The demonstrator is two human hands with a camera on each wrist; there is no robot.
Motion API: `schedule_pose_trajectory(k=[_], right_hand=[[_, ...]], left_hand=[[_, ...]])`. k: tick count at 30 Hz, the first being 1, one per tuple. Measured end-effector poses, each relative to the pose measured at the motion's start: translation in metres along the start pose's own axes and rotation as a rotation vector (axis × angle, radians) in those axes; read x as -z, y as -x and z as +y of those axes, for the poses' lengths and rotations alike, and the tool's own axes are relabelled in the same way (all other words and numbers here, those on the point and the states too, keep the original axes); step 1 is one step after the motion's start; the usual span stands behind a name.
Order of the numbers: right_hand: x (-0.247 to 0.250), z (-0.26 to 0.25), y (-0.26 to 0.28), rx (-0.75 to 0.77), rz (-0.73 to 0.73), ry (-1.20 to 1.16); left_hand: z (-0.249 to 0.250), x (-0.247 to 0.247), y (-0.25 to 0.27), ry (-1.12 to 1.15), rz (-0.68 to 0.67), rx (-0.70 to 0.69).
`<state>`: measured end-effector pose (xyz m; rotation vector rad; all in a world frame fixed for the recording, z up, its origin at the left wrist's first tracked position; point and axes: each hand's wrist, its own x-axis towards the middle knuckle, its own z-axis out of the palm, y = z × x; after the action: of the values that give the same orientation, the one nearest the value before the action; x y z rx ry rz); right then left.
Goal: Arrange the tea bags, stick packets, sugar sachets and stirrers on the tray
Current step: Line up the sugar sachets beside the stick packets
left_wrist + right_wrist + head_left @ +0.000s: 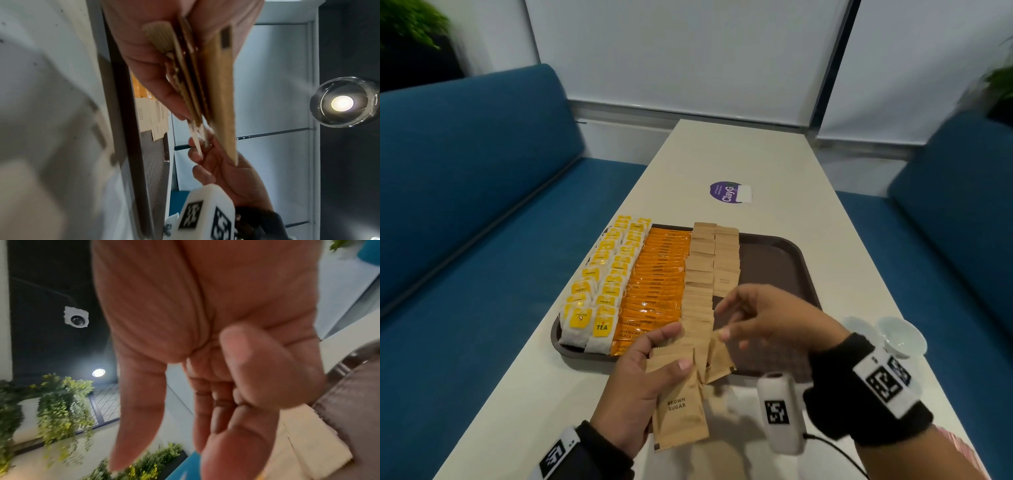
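Note:
A brown tray [774, 260] lies on the white table. It carries two rows of yellow-tagged tea bags [602, 284], a column of orange stick packets [657, 281] and two columns of brown sugar sachets [702, 274]. The right column is shorter. My left hand [674, 346] grips a fanned stack of brown sugar sachets [681, 411] over the tray's near edge, seen edge-on as the sachet stack [222, 91] in the left wrist view. My right hand [726, 318] hovers at the stack's far end with relaxed fingers [226, 402] holding nothing. No stirrers are in view.
Bare tray floor lies right of the sachets. Small white bowls [897, 334] stand at the table's right edge near my right wrist. A purple round sticker [726, 192] sits farther up the table. Blue sofas [465, 205] flank both sides.

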<state>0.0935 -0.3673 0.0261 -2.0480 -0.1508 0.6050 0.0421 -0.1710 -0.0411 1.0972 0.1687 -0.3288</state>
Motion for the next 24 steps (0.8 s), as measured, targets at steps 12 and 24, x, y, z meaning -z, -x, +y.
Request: schedule_pose_trajectory(k=[12,24], right_hand=[[-0.023,0.045,0.046,-0.001,0.262,-0.506],[-0.017,0.033,0.037,-0.084,0.329,-0.430]], left_hand=[[-0.006,-0.012,0.003,0.189,-0.074,0.024],[-0.006,-0.009,0.003,0.086,0.002,0.054]])
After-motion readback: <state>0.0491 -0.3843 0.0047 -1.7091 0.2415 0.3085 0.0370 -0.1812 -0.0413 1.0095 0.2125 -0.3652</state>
